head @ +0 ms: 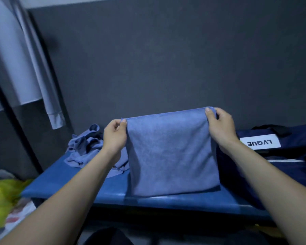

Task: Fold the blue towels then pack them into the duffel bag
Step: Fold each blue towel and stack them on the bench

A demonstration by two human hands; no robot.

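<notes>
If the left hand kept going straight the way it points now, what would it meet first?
Probably nothing near: the left hand, pinching the held towel's top corner, points up and away toward the dark wall. The crumpled towel pile lies lower left, seemingly off that line; depth is unclear.

A white label on the dark blue duffel bag, at three o'clock, reads "LVQUE", seen upside down.

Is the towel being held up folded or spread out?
Folded, at least once: the towel hangs doubled from its top edge, which the left hand and right hand pinch at the corners, its bottom resting on the blue table.
</notes>
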